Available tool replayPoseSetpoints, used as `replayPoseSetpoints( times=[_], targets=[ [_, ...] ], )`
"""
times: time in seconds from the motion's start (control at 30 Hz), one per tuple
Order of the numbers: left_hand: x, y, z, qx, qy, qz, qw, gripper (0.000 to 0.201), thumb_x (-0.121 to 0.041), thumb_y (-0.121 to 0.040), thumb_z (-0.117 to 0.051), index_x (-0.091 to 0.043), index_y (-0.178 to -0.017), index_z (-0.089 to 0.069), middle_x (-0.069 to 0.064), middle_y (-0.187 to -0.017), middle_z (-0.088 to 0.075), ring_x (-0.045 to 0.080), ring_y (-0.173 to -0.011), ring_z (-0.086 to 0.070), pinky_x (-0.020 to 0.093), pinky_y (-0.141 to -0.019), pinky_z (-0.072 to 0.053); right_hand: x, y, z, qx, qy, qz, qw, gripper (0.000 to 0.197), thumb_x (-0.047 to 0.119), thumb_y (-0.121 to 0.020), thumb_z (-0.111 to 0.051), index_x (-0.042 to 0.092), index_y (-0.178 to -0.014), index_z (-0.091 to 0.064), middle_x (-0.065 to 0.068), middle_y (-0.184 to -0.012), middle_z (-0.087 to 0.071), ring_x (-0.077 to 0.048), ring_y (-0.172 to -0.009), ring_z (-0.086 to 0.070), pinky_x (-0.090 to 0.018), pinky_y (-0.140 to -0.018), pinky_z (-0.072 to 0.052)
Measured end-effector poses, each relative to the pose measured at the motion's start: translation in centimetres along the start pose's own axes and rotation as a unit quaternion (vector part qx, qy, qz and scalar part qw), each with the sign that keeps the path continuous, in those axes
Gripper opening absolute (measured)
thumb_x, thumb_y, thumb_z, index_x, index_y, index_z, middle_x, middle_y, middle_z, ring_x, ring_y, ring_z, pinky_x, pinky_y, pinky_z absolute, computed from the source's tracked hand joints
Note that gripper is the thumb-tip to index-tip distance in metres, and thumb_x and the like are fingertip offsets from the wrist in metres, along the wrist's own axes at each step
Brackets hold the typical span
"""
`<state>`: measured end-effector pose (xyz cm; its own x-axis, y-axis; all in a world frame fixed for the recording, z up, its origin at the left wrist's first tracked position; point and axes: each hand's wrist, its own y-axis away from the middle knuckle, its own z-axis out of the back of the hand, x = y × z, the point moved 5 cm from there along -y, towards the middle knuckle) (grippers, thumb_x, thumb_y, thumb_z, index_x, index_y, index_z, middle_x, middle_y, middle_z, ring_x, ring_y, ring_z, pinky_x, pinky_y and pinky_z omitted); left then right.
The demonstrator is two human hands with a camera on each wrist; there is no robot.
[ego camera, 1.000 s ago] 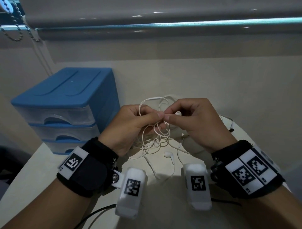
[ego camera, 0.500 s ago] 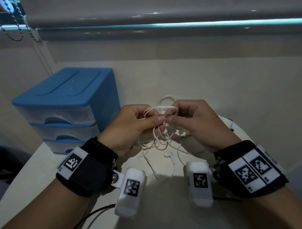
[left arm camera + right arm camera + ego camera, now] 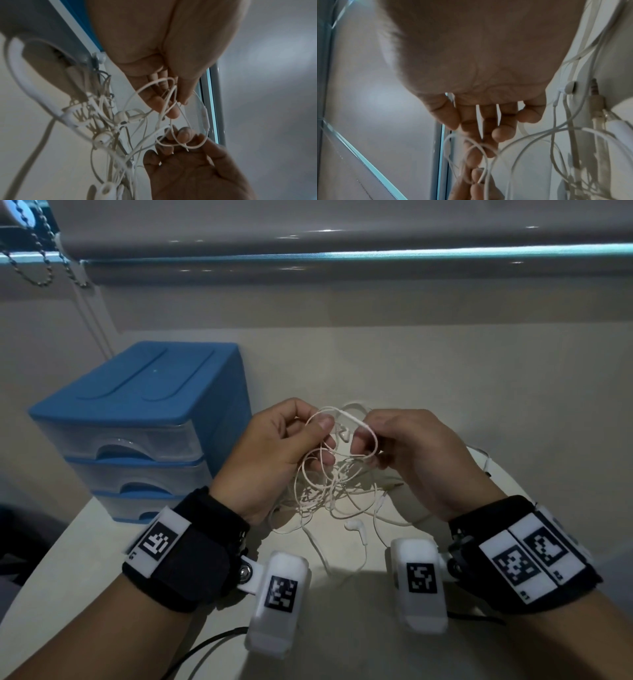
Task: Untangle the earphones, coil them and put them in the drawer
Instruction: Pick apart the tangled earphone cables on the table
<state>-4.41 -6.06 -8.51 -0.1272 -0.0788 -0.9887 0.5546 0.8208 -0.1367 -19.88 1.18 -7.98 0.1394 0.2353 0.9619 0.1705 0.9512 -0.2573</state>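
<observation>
A tangle of white earphones [image 3: 329, 484] hangs between my hands above the pale table [image 3: 342, 611]. My left hand [image 3: 325, 436] pinches a loop of cable between thumb and fingers. Facing it, my right hand [image 3: 366, 436] pinches the cable just past the inline remote [image 3: 352, 417]. One earbud [image 3: 354, 525] lies on the table below. In the left wrist view the loop [image 3: 147, 86] runs from my left fingers [image 3: 173, 112] to the right hand [image 3: 185, 135]. The right wrist view shows the jack plug [image 3: 594, 86] and another earbud [image 3: 570, 88]. The blue drawer unit [image 3: 137, 419] stands at the left, all drawers closed.
The wall [image 3: 445, 354] rises right behind the table. A blind's bead chain [image 3: 41, 258] hangs at the top left. A black cable [image 3: 205, 648] trails over the table's near edge. More white cord [image 3: 486, 460] lies beyond my right hand.
My hands have drawn slightly apart and lifted. A loop with the inline remote now spans the top between them. The earbud earlier at my right fingertips now hangs between the hands.
</observation>
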Motion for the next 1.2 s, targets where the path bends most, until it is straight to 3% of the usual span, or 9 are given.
replayPoseSetpoints(
  times=[0.1, 0.27, 0.43, 0.7, 0.77, 0.87, 0.97, 1.13, 1.2],
  targets=[
    [0.1, 0.1, -0.1, 0.015, -0.006, 0.0, 1.0, 0.007, -0.01, -0.095, -0.066, -0.011, -0.089, -0.068, 0.008, -0.076, -0.07, 0.014, -0.059, -0.064, 0.026, -0.055, -0.054, -0.3, 0.0, -0.1, -0.012, 0.004, 0.006, 1.0, 0.006, 0.008, -0.093, -0.066, 0.006, -0.09, -0.071, -0.01, -0.068, -0.063, -0.018, -0.061, -0.052, -0.025, -0.056, -0.043],
    [-0.1, 0.3, -0.3, 0.039, -0.024, 0.006, 0.999, 0.007, -0.008, -0.095, -0.066, -0.006, -0.093, -0.072, 0.017, -0.083, -0.071, 0.016, -0.061, -0.065, 0.026, -0.058, -0.056, -0.2, 0.5, -0.5, -0.006, -0.009, 0.018, 1.0, 0.016, 0.005, -0.089, -0.072, -0.01, -0.096, -0.069, -0.04, -0.085, -0.056, -0.022, -0.071, -0.055, -0.021, -0.062, -0.05],
    [0.3, 0.3, -0.2, 0.034, 0.009, 0.043, 0.998, 0.019, -0.013, -0.101, -0.058, -0.005, -0.096, -0.075, 0.017, -0.083, -0.07, 0.021, -0.064, -0.065, 0.033, -0.066, -0.053, 0.0, 0.4, 0.1, -0.049, 0.004, 0.024, 0.998, 0.012, 0.0, -0.09, -0.07, -0.011, -0.091, -0.067, -0.01, -0.075, -0.059, -0.017, -0.061, -0.05, -0.015, -0.052, -0.042],
    [0.0, 0.7, -0.9, 0.072, -0.006, 0.041, 0.997, 0.012, -0.019, -0.09, -0.07, -0.013, -0.082, -0.077, 0.015, -0.079, -0.067, 0.022, -0.065, -0.061, 0.029, -0.061, -0.051, 0.4, 0.3, 0.3, -0.04, 0.048, 0.08, 0.995, 0.011, 0.002, -0.088, -0.074, 0.003, -0.098, -0.078, -0.017, -0.091, -0.071, -0.033, -0.068, -0.059, -0.028, -0.066, -0.051],
    [0.0, 0.6, -0.8, 0.056, -0.019, 0.036, 0.998, 0.013, -0.014, -0.094, -0.068, -0.009, -0.084, -0.075, 0.016, -0.077, -0.068, 0.02, -0.063, -0.063, 0.027, -0.058, -0.053, 0.5, 0.2, 0.7, -0.061, 0.077, 0.093, 0.991, 0.013, 0.007, -0.09, -0.074, 0.012, -0.101, -0.078, -0.004, -0.096, -0.073, -0.015, -0.07, -0.064, -0.024, -0.068, -0.05],
    [0.3, 0.3, -0.1, 0.005, 0.007, 0.052, 0.999, 0.013, -0.004, -0.097, -0.063, -0.003, -0.087, -0.071, 0.018, -0.08, -0.072, 0.019, -0.063, -0.07, 0.024, -0.055, -0.058, 1.1, 0.2, 1.3, -0.082, 0.043, 0.125, 0.988, 0.011, 0.017, -0.088, -0.069, 0.008, -0.087, -0.075, -0.001, -0.073, -0.065, -0.011, -0.064, -0.049, -0.023, -0.063, -0.041],
    [0.5, 0.0, 0.4, -0.024, 0.042, 0.062, 0.997, 0.013, 0.002, -0.1, -0.055, 0.0, -0.093, -0.066, 0.019, -0.084, -0.075, 0.026, -0.072, -0.075, 0.025, -0.062, -0.062, 1.3, 0.5, 0.5, 0.01, -0.009, 0.125, 0.992, 0.032, 0.024, -0.087, -0.066, -0.003, -0.074, -0.073, -0.015, -0.063, -0.058, -0.019, -0.058, -0.042, -0.028, -0.056, -0.035],
    [0.4, 0.1, 0.2, -0.046, 0.059, 0.058, 0.995, 0.011, -0.009, -0.101, -0.059, -0.007, -0.091, -0.063, 0.011, -0.073, -0.07, 0.02, -0.058, -0.066, 0.026, -0.052, -0.053, 0.9, 0.8, -1.2, 0.078, 0.053, 0.068, 0.993, 0.009, 0.006, -0.089, -0.075, 0.0, -0.094, -0.079, -0.024, -0.065, -0.06, -0.012, -0.059, -0.052, -0.019, -0.061, -0.043],
    [0.3, 0.1, 0.1, -0.034, 0.079, 0.066, 0.994, 0.012, -0.009, -0.101, -0.058, -0.007, -0.089, -0.061, 0.011, -0.071, -0.069, 0.018, -0.057, -0.067, 0.024, -0.051, -0.055, 0.5, 0.6, -0.9, 0.048, 0.058, 0.06, 0.995, 0.018, 0.008, -0.086, -0.078, 0.008, -0.103, -0.079, -0.008, -0.06, -0.052, -0.01, -0.06, -0.049, -0.023, -0.066, -0.046]
  ],
)
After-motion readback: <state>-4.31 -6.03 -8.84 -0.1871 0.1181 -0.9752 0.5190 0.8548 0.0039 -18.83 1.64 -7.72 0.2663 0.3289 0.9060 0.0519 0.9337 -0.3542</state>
